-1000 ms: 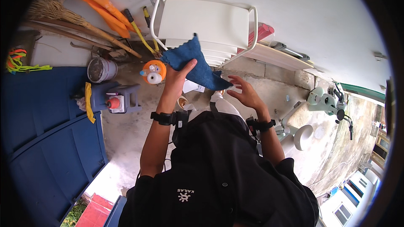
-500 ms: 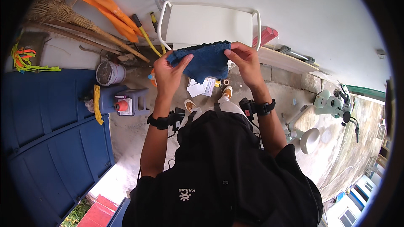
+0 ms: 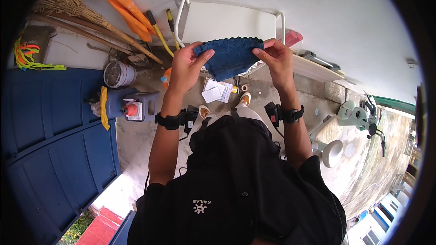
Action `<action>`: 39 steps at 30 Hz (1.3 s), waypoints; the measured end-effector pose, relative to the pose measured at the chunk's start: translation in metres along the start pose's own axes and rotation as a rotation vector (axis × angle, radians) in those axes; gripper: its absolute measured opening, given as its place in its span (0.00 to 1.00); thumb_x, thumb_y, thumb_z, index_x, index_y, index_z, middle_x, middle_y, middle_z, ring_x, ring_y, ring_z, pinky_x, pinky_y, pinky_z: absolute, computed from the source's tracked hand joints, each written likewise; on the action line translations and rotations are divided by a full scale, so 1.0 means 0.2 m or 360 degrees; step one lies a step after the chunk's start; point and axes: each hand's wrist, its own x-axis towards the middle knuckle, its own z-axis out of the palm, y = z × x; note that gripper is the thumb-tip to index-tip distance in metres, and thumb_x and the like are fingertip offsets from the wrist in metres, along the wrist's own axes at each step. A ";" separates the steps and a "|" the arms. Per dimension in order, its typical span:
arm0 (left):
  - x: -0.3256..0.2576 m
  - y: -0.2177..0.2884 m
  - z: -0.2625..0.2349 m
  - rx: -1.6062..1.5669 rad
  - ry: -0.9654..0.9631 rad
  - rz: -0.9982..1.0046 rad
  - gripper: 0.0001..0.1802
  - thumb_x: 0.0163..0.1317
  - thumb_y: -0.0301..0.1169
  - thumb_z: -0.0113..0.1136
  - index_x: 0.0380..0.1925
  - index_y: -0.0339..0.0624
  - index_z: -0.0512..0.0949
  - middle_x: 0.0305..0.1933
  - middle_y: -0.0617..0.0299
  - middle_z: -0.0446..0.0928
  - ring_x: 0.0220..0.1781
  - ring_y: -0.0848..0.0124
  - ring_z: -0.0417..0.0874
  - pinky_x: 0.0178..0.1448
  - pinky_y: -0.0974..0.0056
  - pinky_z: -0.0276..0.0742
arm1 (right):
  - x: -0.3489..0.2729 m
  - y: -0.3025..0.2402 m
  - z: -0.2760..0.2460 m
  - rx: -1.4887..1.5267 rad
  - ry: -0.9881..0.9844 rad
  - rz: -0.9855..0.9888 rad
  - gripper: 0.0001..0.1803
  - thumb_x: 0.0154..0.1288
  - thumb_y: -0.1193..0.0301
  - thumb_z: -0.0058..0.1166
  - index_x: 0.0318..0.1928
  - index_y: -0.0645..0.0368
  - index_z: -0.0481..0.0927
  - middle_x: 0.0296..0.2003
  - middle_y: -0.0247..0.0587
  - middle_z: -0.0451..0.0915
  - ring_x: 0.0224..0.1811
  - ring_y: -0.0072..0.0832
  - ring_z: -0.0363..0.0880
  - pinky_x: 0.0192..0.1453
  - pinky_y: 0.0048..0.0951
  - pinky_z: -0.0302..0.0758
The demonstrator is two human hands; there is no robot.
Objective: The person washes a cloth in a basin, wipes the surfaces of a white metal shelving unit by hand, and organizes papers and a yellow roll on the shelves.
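The left hand [image 3: 184,66] pinches one top corner of the dark blue knitted cloth [image 3: 230,56], which hangs stretched, soft, light and floppy between both grips, best held by its corners, the right hand [image 3: 277,59] pinching the other.

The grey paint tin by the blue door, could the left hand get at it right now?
Probably not as things stand: the left hand is pinching the blue knitted cloth with the right hand, and the paint tin sits down on the floor.
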 end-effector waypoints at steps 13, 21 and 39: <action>0.02 0.12 0.03 -0.0078 -0.0180 -0.0036 0.19 0.79 0.32 0.71 0.61 0.29 0.84 0.33 0.76 0.76 0.32 0.86 0.69 0.35 0.74 0.64 | 0.04 -0.04 -0.02 -0.0076 -0.0149 -0.0052 0.09 0.79 0.76 0.69 0.52 0.69 0.90 0.45 0.35 0.92 0.48 0.17 0.87 0.55 0.21 0.84; 0.02 0.09 0.06 0.0125 -0.0051 0.0116 0.13 0.79 0.29 0.71 0.55 0.29 0.87 0.34 0.72 0.80 0.33 0.86 0.72 0.36 0.74 0.69 | 0.01 -0.10 0.00 -0.0218 0.0060 -0.0114 0.09 0.75 0.75 0.74 0.50 0.65 0.91 0.36 0.30 0.91 0.35 0.12 0.82 0.37 0.19 0.75; 0.02 0.22 0.02 0.0198 -0.0175 0.0255 0.17 0.83 0.34 0.67 0.60 0.31 0.85 0.32 0.74 0.75 0.32 0.86 0.67 0.35 0.73 0.63 | 0.08 -0.34 -0.05 -0.0779 -0.0331 -0.0172 0.15 0.75 0.74 0.73 0.56 0.68 0.87 0.51 0.41 0.89 0.57 0.25 0.86 0.63 0.28 0.82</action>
